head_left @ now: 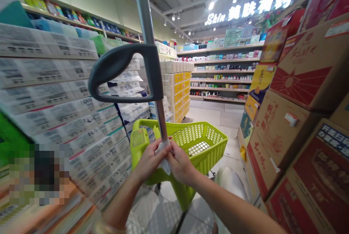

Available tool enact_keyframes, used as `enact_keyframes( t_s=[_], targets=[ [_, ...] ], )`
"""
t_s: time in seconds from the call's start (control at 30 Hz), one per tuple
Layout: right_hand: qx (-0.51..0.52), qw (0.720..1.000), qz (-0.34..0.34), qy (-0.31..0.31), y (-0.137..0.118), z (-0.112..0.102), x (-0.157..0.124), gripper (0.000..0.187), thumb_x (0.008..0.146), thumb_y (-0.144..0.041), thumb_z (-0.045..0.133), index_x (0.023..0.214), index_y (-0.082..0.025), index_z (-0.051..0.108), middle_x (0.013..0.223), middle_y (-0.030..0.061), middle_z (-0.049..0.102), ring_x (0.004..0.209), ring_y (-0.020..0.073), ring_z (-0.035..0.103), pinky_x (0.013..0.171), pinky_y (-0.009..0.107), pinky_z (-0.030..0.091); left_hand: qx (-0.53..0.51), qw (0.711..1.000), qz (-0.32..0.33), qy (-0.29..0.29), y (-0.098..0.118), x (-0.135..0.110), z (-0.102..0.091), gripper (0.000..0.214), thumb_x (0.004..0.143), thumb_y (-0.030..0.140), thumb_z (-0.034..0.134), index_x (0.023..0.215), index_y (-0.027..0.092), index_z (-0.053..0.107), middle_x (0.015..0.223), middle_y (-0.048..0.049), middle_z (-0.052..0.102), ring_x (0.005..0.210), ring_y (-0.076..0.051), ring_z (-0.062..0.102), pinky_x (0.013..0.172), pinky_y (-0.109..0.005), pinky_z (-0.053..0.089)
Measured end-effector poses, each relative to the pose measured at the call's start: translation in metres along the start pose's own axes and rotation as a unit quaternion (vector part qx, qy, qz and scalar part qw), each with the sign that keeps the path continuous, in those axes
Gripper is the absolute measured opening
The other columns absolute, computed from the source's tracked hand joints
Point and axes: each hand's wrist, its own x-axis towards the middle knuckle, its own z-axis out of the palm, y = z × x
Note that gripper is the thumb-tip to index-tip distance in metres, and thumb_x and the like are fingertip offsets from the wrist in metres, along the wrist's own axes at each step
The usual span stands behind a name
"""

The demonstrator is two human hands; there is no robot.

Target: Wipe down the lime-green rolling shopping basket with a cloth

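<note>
A metal pole (143, 7) with a dark grey loop handle (125, 99) slants upward before me and leaves the top of the view. Below the loop, a white cloth or tissue (165, 163) is wrapped about the pole. My left hand (152, 156) is closed on the cloth and pole from the left. From the right, my right hand (178, 159) grips the same spot, its fingers meeting the left ones. Right behind the hands stands a lime-green shopping cart (209, 154) with a slotted basket. The pole's lower end is hidden.
Stacked white paper packs (54, 74) rise on the left. Cardboard cartons (300, 70) are piled along the right. Yellow-and-white packs (177, 92) stand beyond the cart, with stocked shelves (218, 59) at the back. Tiled floor (230, 117) runs between.
</note>
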Motion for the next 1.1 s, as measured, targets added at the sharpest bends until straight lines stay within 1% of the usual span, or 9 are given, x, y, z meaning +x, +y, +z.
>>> enact_keyframes(
  t_s=[0.1,0.2,0.33,0.43,0.53,0.67,0.87,1.0,1.1],
  targets=[
    [-0.035,0.999,-0.011,0.009,0.007,0.003,-0.006,0.026,0.094,-0.03,0.044,0.117,-0.021,0.052,0.111,0.0072,0.064,0.102,0.0198,0.062,0.09,0.035,0.05,0.0,1.0,0.0,0.005,-0.002,0.0,-0.002,0.06,0.073,0.056,0.064,0.117,0.014,0.063,0.111,-0.0104,0.069,0.104,-0.027,0.063,0.092,-0.037,0.051],
    [-0.07,0.998,-0.003,-0.008,0.019,0.003,-0.016,0.034,0.091,-0.025,0.048,0.125,-0.024,0.047,0.122,0.0075,0.061,0.114,0.0219,0.057,0.099,0.039,0.045,0.002,1.0,-0.007,0.0,-0.006,0.001,-0.003,0.058,0.072,0.054,0.066,0.114,0.014,0.063,0.104,-0.0099,0.07,0.096,-0.025,0.065,0.085,-0.035,0.053],
    [-0.04,0.999,0.008,-0.024,0.015,0.002,-0.01,0.027,0.091,-0.024,0.048,0.118,-0.023,0.052,0.112,0.0066,0.064,0.106,0.0213,0.061,0.095,0.038,0.048,0.004,1.0,-0.003,0.003,-0.006,0.002,-0.005,0.056,0.073,0.054,0.065,0.113,0.015,0.063,0.108,-0.0095,0.069,0.097,-0.025,0.065,0.084,-0.035,0.054],
    [-0.025,1.0,-0.007,-0.007,0.007,0.004,-0.002,0.023,0.092,-0.025,0.046,0.114,-0.023,0.053,0.11,0.0061,0.064,0.103,0.0202,0.062,0.093,0.036,0.05,0.017,1.0,0.014,0.012,-0.007,0.003,-0.006,0.054,0.073,0.054,0.065,0.111,0.016,0.064,0.112,-0.0094,0.069,0.103,-0.026,0.064,0.089,-0.035,0.052],
    [-0.055,0.998,-0.008,-0.003,0.012,0.005,-0.006,0.027,0.091,-0.022,0.047,0.117,-0.024,0.051,0.115,0.0064,0.063,0.107,0.0206,0.061,0.096,0.037,0.047,0.008,1.0,0.008,0.01,-0.01,0.004,-0.007,0.055,0.072,0.054,0.065,0.112,0.015,0.063,0.105,-0.0093,0.07,0.098,-0.026,0.065,0.085,-0.036,0.053],
    [-0.085,0.996,0.013,-0.025,0.02,0.001,-0.014,0.031,0.088,-0.02,0.049,0.119,-0.024,0.052,0.116,0.0067,0.062,0.109,0.0222,0.059,0.097,0.038,0.046,-0.005,1.0,-0.009,0.003,-0.01,0.004,-0.006,0.057,0.071,0.053,0.066,0.113,0.015,0.062,0.099,-0.0088,0.071,0.089,-0.024,0.067,0.078,-0.034,0.055],
    [-0.042,0.999,-0.014,-0.003,0.009,0.005,-0.002,0.026,0.092,-0.023,0.044,0.117,-0.023,0.052,0.11,0.0049,0.064,0.101,0.0184,0.062,0.092,0.032,0.049,0.012,1.0,0.008,0.02,-0.007,0.004,-0.007,0.055,0.071,0.054,0.067,0.108,0.015,0.065,0.105,-0.0097,0.07,0.098,-0.027,0.065,0.086,-0.036,0.053],
    [-0.13,0.991,-0.021,-0.025,0.025,0.002,-0.016,0.031,0.091,-0.021,0.045,0.121,-0.022,0.051,0.115,0.0067,0.062,0.105,0.0199,0.059,0.094,0.035,0.047,0.011,1.0,0.0,0.01,-0.01,0.004,-0.007,0.056,0.07,0.054,0.067,0.11,0.015,0.064,0.099,-0.0092,0.071,0.093,-0.025,0.066,0.081,-0.036,0.054],
    [-0.217,0.974,-0.027,-0.055,0.037,-0.017,-0.027,0.023,0.091,-0.023,0.046,0.111,-0.022,0.058,0.105,0.0057,0.064,0.095,0.02,0.059,0.088,0.034,0.048,0.026,1.0,-0.01,0.011,-0.01,0.004,-0.006,0.055,0.071,0.052,0.066,0.112,0.015,0.063,0.097,-0.0083,0.07,0.09,-0.023,0.066,0.08,-0.035,0.054]
  ],
)
